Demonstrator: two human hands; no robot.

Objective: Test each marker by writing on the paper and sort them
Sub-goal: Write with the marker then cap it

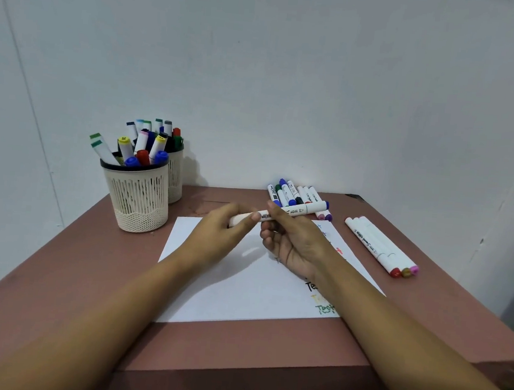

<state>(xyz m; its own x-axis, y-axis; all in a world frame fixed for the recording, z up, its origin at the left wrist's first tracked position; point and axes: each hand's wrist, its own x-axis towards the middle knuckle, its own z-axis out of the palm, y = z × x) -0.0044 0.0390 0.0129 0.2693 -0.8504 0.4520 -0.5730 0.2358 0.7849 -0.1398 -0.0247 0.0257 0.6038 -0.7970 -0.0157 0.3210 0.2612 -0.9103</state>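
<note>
Both hands hold one white marker [297, 211] with a blue cap, level above the far part of the white paper [234, 292]. My left hand [224, 232] grips its left end. My right hand [292, 241] pinches its middle. The paper carries coloured "Test" words along its right side, partly hidden by my right forearm. A cream mesh cup [139, 198] at the back left is full of markers, with a second cup [175, 175] behind it. A group of several markers [293, 195] lies at the back of the table. Three white markers [380, 246] lie side by side to the right of the paper.
The reddish-brown table [65, 271] stands against a white wall, with its front edge near me and its right edge close to the three markers.
</note>
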